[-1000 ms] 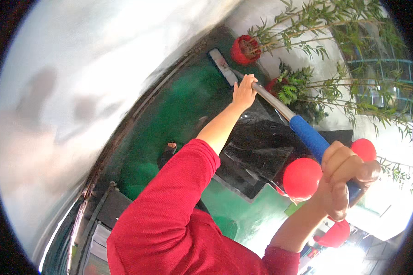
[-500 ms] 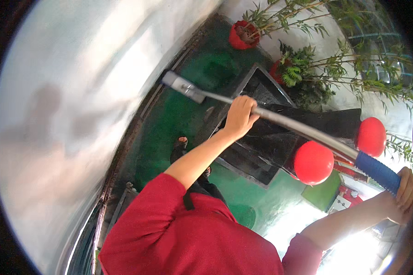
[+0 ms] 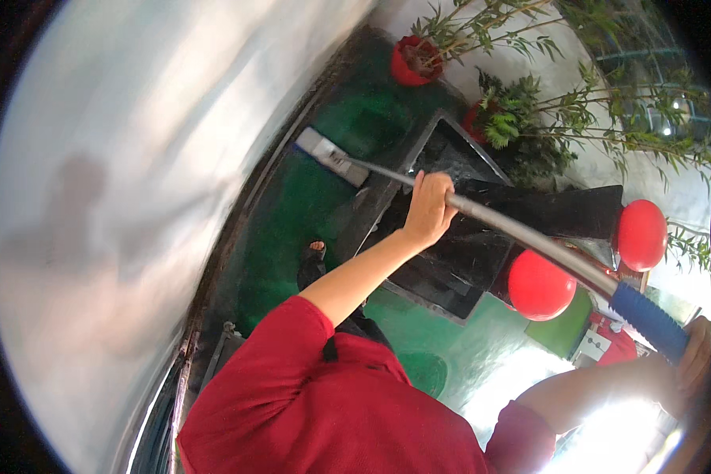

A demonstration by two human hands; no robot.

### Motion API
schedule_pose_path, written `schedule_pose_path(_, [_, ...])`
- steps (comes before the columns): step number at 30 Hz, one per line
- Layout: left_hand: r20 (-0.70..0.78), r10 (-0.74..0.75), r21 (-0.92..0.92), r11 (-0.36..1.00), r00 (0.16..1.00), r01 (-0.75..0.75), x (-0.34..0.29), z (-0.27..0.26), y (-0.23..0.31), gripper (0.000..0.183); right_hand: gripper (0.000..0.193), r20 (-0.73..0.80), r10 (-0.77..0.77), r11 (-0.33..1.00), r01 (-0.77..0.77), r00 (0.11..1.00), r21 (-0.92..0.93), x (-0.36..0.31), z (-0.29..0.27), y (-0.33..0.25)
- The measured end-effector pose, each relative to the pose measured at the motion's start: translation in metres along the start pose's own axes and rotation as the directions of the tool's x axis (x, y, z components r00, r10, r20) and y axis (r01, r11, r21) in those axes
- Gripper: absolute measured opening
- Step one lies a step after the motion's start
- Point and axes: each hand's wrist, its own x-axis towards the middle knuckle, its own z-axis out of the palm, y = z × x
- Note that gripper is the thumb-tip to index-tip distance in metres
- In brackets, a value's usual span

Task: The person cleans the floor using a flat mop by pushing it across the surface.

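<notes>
A flat mop with a pale rectangular head (image 3: 332, 156) and a metal pole (image 3: 521, 231) slants across the view. Its head is over the green floor, close to the foot of the white wall; whether it touches the floor I cannot tell. My left hand (image 3: 431, 209) is closed round the pole partway along. At the far right my right hand (image 3: 697, 355) wraps the end of the blue ribbed grip (image 3: 648, 320), partly lost in the dark rim of the picture.
Beside the pole stands a black-edged basin (image 3: 458, 304) with dark slabs. Two red balls (image 3: 542, 284) sit at its right side. A red pot (image 3: 413, 63) and leafy plants (image 3: 505, 126) stand at the back. The white wall (image 3: 134, 197) runs along the left, above the green floor (image 3: 280, 237).
The mop head has moved right and slightly down in the picture, away from the wall's foot. My left hand has shifted a little right and down with the pole.
</notes>
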Motion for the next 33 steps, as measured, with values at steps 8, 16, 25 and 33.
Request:
schedule_pose_path(8, [0.07, -0.094, 0.122, 0.989, 0.993, 0.085, 0.067, 0.046, -0.069, 0.03, 0.01, -0.391, 0.557, -0.22, 0.584, 0.733, 0.781, 0.083, 0.039, -0.139])
schedule_pose_path(16, [0.247, -0.155, 0.255, 0.963, 0.957, 0.09, 0.084, 0.054, -0.087, 0.022, 0.028, -0.158, 0.762, -0.32, 0.577, 0.629, 0.751, 0.085, 0.063, -0.166])
schedule_pose_path(25, [0.09, 0.056, 0.329, 0.941, 0.994, -0.083, -0.023, 0.014, -0.007, 0.031, 0.014, -0.349, 0.57, -0.644, 0.668, 0.744, 0.373, 0.022, 0.067, -0.073])
schedule_pose_path(33, [-0.185, -0.016, 0.347, 0.934, 0.983, 0.081, -0.148, -0.026, 0.033, 0.031, 0.005, -0.39, 0.509, -0.762, 0.612, 0.768, 0.211, -0.019, 0.1, -0.092])
